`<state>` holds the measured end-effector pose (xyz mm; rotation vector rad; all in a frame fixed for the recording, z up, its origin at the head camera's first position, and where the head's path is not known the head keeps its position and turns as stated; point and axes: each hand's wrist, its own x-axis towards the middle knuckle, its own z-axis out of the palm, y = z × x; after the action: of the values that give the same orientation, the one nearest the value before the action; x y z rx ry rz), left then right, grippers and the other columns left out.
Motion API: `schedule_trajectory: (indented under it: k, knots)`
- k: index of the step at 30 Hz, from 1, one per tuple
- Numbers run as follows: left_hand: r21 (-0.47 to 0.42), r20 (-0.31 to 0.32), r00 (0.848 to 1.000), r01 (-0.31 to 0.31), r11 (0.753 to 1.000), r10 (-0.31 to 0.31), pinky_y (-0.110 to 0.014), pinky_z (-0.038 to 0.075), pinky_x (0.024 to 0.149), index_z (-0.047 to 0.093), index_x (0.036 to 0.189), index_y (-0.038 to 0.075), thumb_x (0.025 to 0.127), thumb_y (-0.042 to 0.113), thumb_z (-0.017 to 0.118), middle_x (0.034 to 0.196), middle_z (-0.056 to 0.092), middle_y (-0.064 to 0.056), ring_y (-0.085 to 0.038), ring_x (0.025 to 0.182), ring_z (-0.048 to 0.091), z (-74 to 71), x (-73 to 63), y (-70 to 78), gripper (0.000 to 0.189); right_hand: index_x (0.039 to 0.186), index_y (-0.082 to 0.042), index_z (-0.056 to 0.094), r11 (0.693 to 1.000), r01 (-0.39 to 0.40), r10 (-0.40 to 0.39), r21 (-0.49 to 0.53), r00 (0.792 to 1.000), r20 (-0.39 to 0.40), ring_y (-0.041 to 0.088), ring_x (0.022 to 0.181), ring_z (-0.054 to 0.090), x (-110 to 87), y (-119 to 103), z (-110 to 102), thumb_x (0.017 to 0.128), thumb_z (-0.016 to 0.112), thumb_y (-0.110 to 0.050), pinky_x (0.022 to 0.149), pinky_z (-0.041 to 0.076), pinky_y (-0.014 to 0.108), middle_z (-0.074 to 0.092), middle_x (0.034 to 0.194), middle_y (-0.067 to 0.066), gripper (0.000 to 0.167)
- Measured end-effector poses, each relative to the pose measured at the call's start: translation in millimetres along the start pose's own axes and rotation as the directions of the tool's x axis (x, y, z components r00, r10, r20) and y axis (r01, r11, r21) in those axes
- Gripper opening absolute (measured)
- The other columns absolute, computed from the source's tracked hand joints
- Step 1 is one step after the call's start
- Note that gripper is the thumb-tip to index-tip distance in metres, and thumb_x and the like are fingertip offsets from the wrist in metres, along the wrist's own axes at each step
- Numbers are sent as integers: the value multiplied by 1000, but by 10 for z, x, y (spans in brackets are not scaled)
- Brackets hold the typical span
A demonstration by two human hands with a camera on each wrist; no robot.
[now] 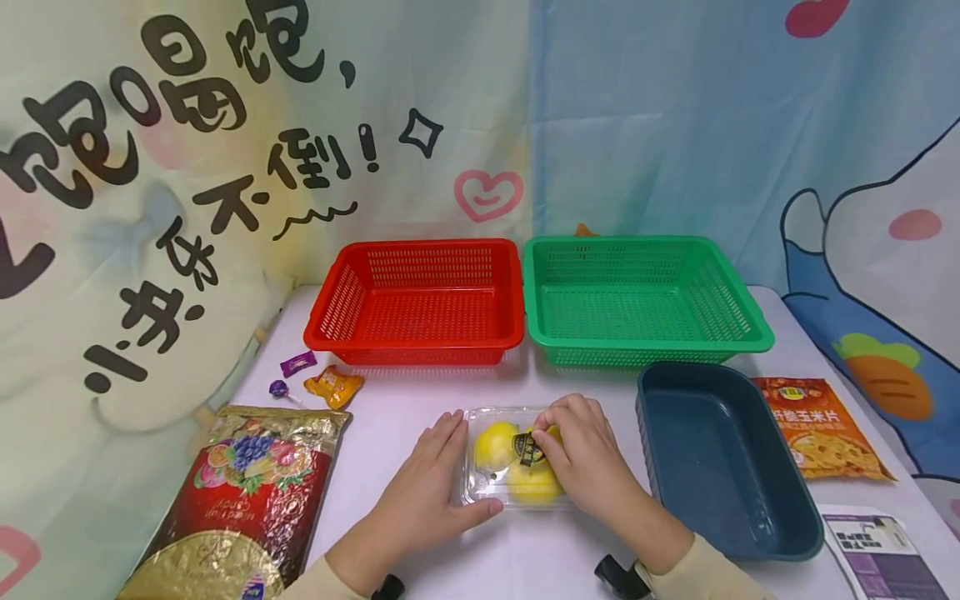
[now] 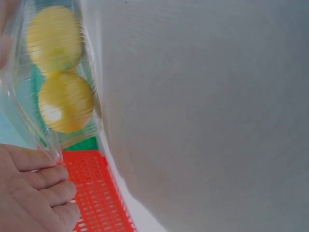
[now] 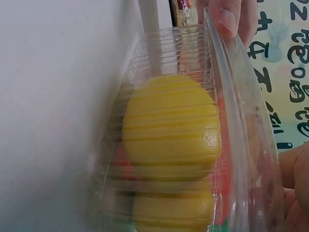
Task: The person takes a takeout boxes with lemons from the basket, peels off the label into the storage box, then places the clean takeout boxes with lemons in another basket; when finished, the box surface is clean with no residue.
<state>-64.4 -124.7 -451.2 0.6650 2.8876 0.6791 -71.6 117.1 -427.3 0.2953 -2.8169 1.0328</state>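
Note:
A clear plastic box (image 1: 498, 413) of yellow lemons (image 1: 497, 446) rests on the table in front of me, with a black sticker (image 1: 527, 449) on its lid. My left hand (image 1: 423, 483) lies along the box's left side, fingers extended and thumb near the front corner. Bent over the lid from the right, my right hand (image 1: 585, 454) pinches the sticker's edge between thumb and index finger. In the right wrist view, the ribbed wall and rim (image 3: 236, 111) show close up, with a lemon (image 3: 171, 125) behind the plastic. The left wrist view shows left-hand fingers (image 2: 46, 176) at the rim.
Red (image 1: 416, 354) and green (image 1: 652, 343) baskets stand side by side at the back. A dark blue bin (image 1: 731, 467) is right of the box, beside an orange snack bag (image 1: 825, 429) and a purple-and-white packet (image 1: 885, 554). Leftward lie a candy bag (image 1: 240, 500), an orange-wrapped snack (image 1: 333, 387) and a lollipop (image 1: 279, 388).

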Motion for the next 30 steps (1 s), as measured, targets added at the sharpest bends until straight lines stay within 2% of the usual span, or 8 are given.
schedule_trajectory:
  k: [13,30]
  knots:
    - [10,7,1000,3,1000,-3,-51,29,129,34,163,5,83,72,73,171,33,-11,-31,160,30,-8,13,10,112,91,-20,64,998,43,-42,46,999,-12,23,112,48,-70,25,-19,97,73,-10,99,40,45,58,105,-2,15]
    - [-4,20,1000,17,1000,-17,-51,30,129,34,163,5,82,71,74,171,33,-12,-31,160,30,-16,22,23,111,91,-22,64,997,69,-68,45,997,-28,21,114,49,-136,-19,-104,96,74,-9,100,42,45,58,107,-3,17]
